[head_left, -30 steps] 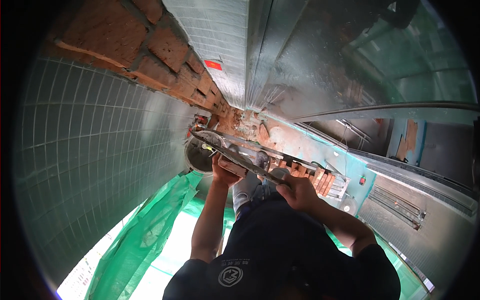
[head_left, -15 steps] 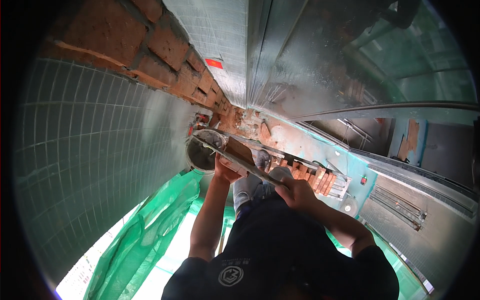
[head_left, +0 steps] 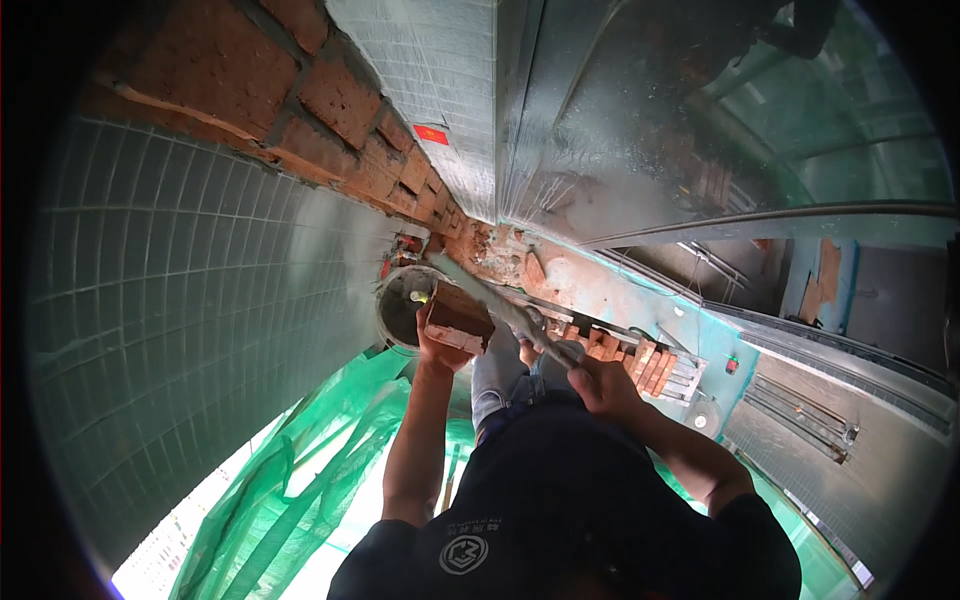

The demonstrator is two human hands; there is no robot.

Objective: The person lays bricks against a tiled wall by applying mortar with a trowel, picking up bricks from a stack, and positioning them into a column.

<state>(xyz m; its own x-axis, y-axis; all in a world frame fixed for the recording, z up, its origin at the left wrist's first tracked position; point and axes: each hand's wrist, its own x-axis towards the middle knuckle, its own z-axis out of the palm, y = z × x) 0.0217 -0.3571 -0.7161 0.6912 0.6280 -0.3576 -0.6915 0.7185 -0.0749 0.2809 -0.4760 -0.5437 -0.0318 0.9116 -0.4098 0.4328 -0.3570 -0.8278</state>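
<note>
brick (head_left: 462, 308) sits in the left hand (head_left: 437, 350), held up from beneath and at its left side, its broad dark face and paler near side both in view. half a second ago the trowel (head_left: 490, 296) crossed over it, hiding part of that face; now the blade has swung off to the right and stands out ahead of both hands, just beyond the brick's right edge, though whether the two touch i cannot tell. for the work this seems to mean the broad face is free of the tool, while brick and trowel both remain firmly held. the right hand (head_left: 605, 388) is closed around the trowel's handle, close in front of the body

just ahead and left of the left hand stands a round bucket (head_left: 381, 322), partly covered by the brick and fingers. inside is grey stuff (head_left: 402, 312), probably mortar; its depth does not show. a small yellowish spot (head_left: 418, 297) appears over it, too small to name. right of the right hand and farther out, more bricks (head_left: 655, 365) lie in a close row
</note>
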